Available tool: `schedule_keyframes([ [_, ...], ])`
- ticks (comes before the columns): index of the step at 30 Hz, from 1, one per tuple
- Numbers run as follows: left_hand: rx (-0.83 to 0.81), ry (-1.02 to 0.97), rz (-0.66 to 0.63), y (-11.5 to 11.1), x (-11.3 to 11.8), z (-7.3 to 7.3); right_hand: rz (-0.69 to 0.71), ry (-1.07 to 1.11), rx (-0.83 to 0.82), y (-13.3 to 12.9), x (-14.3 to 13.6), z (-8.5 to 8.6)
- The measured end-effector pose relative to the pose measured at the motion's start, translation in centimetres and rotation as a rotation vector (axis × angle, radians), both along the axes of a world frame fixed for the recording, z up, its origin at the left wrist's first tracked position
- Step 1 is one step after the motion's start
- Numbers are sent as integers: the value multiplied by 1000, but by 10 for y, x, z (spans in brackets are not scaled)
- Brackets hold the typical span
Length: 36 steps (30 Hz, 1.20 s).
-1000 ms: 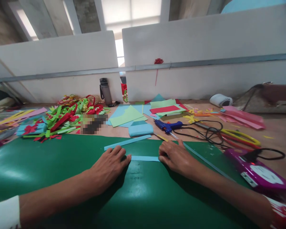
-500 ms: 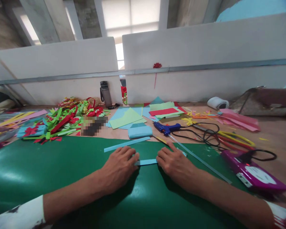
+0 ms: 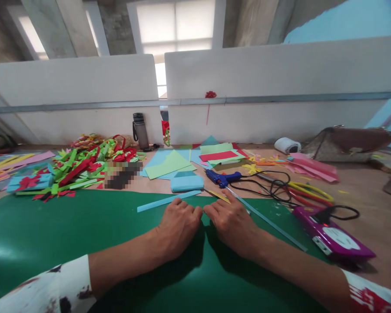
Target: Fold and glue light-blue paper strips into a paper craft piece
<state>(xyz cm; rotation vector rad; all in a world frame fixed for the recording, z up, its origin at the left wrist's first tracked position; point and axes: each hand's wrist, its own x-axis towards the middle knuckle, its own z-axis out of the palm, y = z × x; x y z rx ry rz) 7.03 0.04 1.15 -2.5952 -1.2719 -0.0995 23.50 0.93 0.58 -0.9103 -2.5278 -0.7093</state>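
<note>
My left hand (image 3: 181, 224) and my right hand (image 3: 230, 221) nearly meet above the green mat (image 3: 143, 265), their thumbs and fingertips close together. Both are closed in a pinch on a narrow light-blue paper strip, which is almost wholly hidden by the fingers now. A second light-blue paper strip (image 3: 167, 201) lies flat just beyond my left hand. Behind it sits a stack of blue paper (image 3: 187, 183). Past my right fingers lie a yellow pencil-like tool (image 3: 219, 195) and a blue glue gun (image 3: 222, 177).
A translucent glue stick (image 3: 270, 223) slants beside my right forearm. Farther right are a purple power box (image 3: 334, 237) and looped cables (image 3: 276, 184). Green and red paper pieces (image 3: 84, 163) pile up left, near a bottle (image 3: 140, 131). Coloured sheets (image 3: 169, 164) lie at the back.
My hands have come together, closing the gap where the held strip showed between them. Both hands now look more tightly curled. The view has shifted slightly.
</note>
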Motion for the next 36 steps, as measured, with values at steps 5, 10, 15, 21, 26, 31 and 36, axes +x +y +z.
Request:
schedule_keyframes([
  [5, -83, -32, 40, -1, 2, 11, 16, 54, 78, -3, -1, 0],
  [10, -73, -13, 113, 6, -16, 17, -96, 117, -122, 4, 8, 8],
  [15, -126, -21, 192, 16, -41, 25, -148, 50, -279, 11, 17, 19],
  [21, -157, -11, 276, 26, -63, 38, -224, 180, -130, 22, 29, 24],
  [26, -141, 5, 201, 20, -43, 31, 24, 318, 125, 5, 15, 27],
  [31, -51, -18, 28, 1, -11, 17, 16, 135, 58, -8, -2, 11],
  [36, 42, -64, -92, -8, -1, 11, 54, 90, 14, -5, 1, 0],
])
